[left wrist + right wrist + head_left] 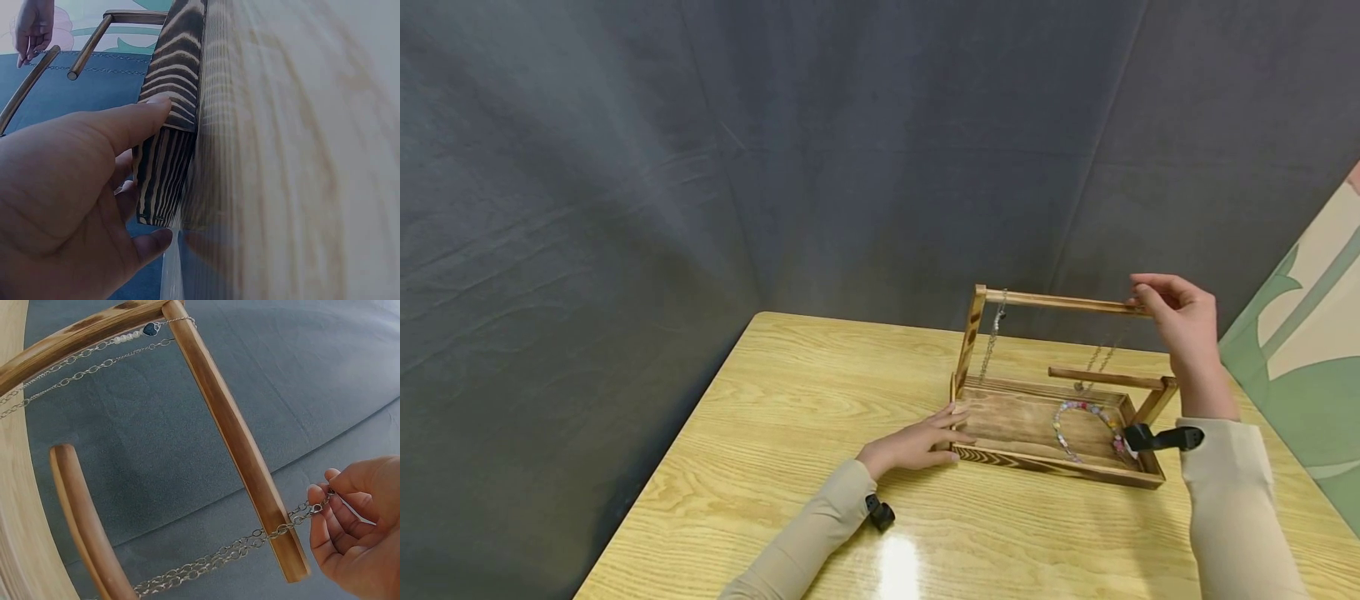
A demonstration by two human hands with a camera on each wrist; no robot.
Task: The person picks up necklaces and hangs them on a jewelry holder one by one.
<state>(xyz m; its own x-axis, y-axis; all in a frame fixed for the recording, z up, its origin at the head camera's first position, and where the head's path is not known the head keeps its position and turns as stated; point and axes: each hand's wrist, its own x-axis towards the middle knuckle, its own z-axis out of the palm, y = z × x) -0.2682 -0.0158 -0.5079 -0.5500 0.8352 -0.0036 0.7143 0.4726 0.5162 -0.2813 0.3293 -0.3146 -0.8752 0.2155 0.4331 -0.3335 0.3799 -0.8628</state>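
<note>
A brown wooden jewelry stand [1045, 301] has a tray base [1015, 417], a high crossbar and a lower bar. My left hand [917, 442] holds the tray's left front corner, thumb against the patterned front wall [178, 75] and fingers over the side. At the high crossbar's free end, my right hand [1191, 325] pinches the end of a silver chain necklace [212, 559] between thumb and fingers. The chain passes over the bar and hangs down in a double strand. Near the post hangs another silver chain [78, 356] with white beads and a dark heart charm [150, 329].
A colorful beaded string [1082, 406] lies in the tray. The lower bar [1097, 377] juts inward from a short post at the tray's right end. Under the stand is a light wooden table [820, 375], with dark grey cloth [880, 167] behind and a painted panel [1300, 375] at right.
</note>
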